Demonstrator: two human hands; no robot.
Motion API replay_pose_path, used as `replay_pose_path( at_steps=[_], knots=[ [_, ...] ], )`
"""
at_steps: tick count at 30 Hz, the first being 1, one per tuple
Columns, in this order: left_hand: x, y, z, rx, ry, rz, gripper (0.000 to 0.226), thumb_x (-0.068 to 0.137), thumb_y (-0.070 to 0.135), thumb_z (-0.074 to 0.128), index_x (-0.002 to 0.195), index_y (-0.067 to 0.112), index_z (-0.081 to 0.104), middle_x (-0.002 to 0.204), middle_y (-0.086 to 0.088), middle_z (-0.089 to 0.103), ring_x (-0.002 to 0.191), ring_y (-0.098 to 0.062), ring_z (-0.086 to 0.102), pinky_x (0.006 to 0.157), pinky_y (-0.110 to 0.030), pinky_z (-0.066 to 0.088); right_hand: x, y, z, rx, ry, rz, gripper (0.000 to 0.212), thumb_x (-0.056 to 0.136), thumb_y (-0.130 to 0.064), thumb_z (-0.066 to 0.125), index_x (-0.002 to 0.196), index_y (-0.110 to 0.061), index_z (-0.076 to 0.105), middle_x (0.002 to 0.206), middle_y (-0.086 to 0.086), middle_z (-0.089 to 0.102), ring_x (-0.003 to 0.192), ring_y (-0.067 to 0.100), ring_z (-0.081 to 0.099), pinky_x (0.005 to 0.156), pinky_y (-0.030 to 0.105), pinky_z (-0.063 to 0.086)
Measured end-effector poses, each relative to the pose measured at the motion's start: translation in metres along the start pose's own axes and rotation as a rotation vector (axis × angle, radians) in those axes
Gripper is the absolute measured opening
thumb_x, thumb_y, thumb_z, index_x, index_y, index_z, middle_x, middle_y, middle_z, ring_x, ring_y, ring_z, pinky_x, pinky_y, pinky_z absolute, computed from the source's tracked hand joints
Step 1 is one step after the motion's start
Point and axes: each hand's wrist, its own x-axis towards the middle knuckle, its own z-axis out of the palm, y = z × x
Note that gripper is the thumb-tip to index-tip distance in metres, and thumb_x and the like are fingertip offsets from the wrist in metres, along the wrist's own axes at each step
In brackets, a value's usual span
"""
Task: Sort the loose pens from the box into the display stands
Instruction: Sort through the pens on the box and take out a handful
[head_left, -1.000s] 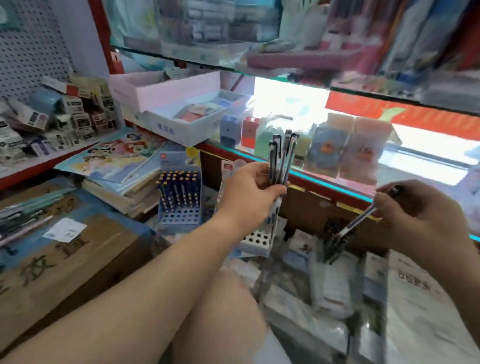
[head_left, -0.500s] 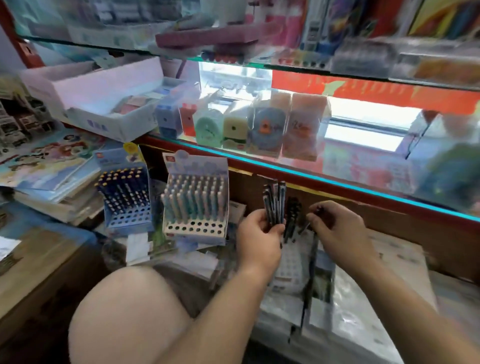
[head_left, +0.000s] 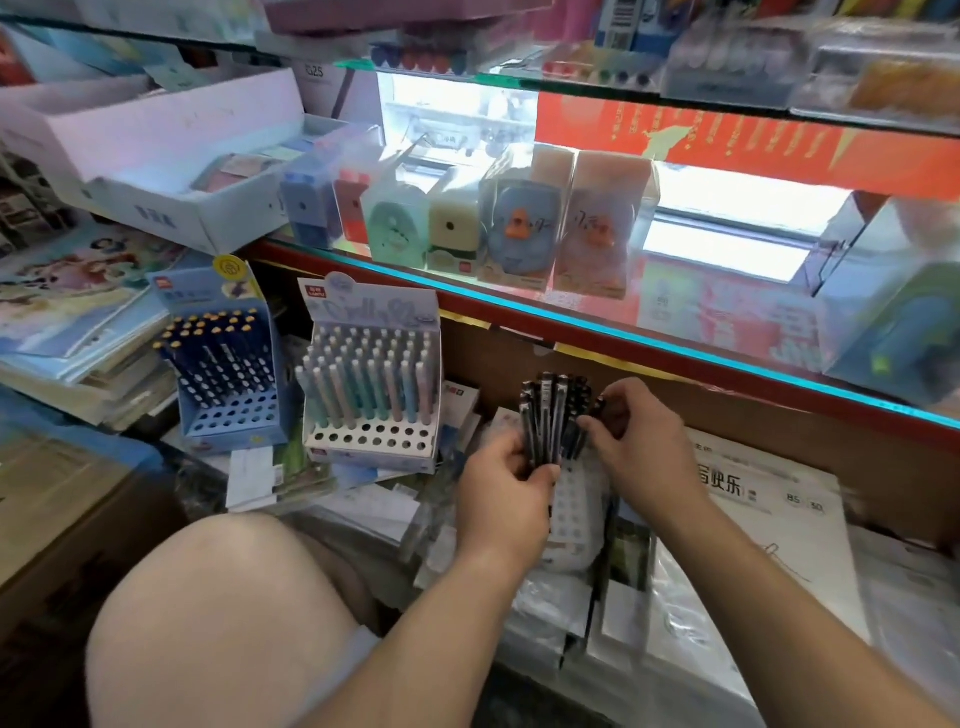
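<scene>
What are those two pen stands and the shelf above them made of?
Blue stand and white stand: printed cardboard by the look, matt, with folded edges and punched holes. Shelf: probably glass, see-through, with a bright blue-green cut edge.

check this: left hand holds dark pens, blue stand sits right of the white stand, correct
No: the head view shows the blue stand left of the white stand. The left hand does hold dark pens.
</scene>
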Motion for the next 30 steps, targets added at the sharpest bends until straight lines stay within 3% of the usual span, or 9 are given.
replay_pose_path(
  at_steps=[7, 12, 15, 18, 24, 28, 30],
  knots=[
    [0.003, 0.0, -0.001, 0.016, 0.022, -0.014, 0.03, 0.095, 0.007, 0.067, 0.101, 0.036, 0.068, 0.099, 0.014, 0.076, 0.092, 0.0, 0.071, 0.077, -0.02, 0.056, 0.001, 0.004, 0.004, -0.15, 0.005, -0.187, 0.009, 0.097, -0.023, 0.065, 0.106, -0.023, 0.065, 0.1, -0.009, 0.059, 0.089, 0.011, 0.059, 0.075, 0.024, 0.049],
    [0.002, 0.0, -0.004, 0.035, 0.021, -0.024, 0.03, 0.095, 0.008, 0.067, 0.099, 0.037, 0.068, 0.099, 0.013, 0.076, 0.095, -0.002, 0.071, 0.082, -0.026, 0.058, 0.0, 0.003, 0.003, -0.142, 0.021, -0.176, 0.016, 0.096, -0.027, 0.066, 0.11, -0.019, 0.069, 0.104, -0.01, 0.056, 0.087, 0.005, 0.053, 0.07, 0.015, 0.04],
    [0.001, 0.0, -0.004, 0.061, 0.016, -0.017, 0.03, 0.095, 0.008, 0.067, 0.1, 0.037, 0.069, 0.1, 0.014, 0.076, 0.096, -0.001, 0.07, 0.087, -0.03, 0.059, -0.006, -0.009, -0.009, 0.029, 0.078, -0.178, 0.019, 0.094, -0.029, 0.068, 0.112, -0.022, 0.067, 0.104, -0.011, 0.059, 0.084, 0.004, 0.058, 0.071, 0.017, 0.049],
    [0.0, 0.0, -0.002, 0.12, 0.001, 0.014, 0.029, 0.096, 0.008, 0.066, 0.11, 0.033, 0.071, 0.103, 0.013, 0.075, 0.099, -0.002, 0.069, 0.09, -0.033, 0.059, -0.014, -0.031, -0.026, 0.344, 0.023, -0.179, 0.018, 0.092, -0.026, 0.072, 0.11, -0.028, 0.066, 0.093, -0.015, 0.067, 0.088, 0.002, 0.065, 0.073, 0.015, 0.056],
    [-0.004, 0.003, -0.001, 0.101, -0.019, 0.068, 0.032, 0.096, 0.008, 0.067, 0.121, 0.027, 0.071, 0.109, 0.014, 0.075, 0.104, -0.001, 0.068, 0.095, -0.032, 0.058, -0.016, -0.044, -0.035, 0.381, -0.017, -0.177, 0.015, 0.087, -0.022, 0.078, 0.094, -0.032, 0.07, 0.083, -0.017, 0.071, 0.084, -0.001, 0.068, 0.071, 0.01, 0.054],
    [-0.002, 0.006, -0.005, 0.036, 0.045, 0.047, 0.026, 0.097, 0.012, 0.067, 0.11, 0.033, 0.071, 0.102, 0.015, 0.075, 0.099, 0.0, 0.069, 0.091, -0.033, 0.059, -0.013, -0.042, -0.038, 0.411, 0.09, -0.146, 0.014, 0.086, -0.023, 0.079, 0.092, -0.032, 0.069, 0.083, -0.015, 0.071, 0.082, 0.002, 0.068, 0.068, 0.014, 0.056],
    [0.003, 0.004, -0.01, -0.012, 0.129, -0.002, 0.021, 0.096, 0.014, 0.068, 0.102, 0.034, 0.071, 0.097, 0.014, 0.076, 0.095, -0.006, 0.071, 0.089, -0.042, 0.06, -0.01, -0.036, -0.037, 0.398, 0.162, -0.125, 0.012, 0.087, -0.024, 0.079, 0.093, -0.03, 0.07, 0.083, -0.015, 0.07, 0.08, 0.002, 0.067, 0.071, 0.016, 0.056]
  ],
)
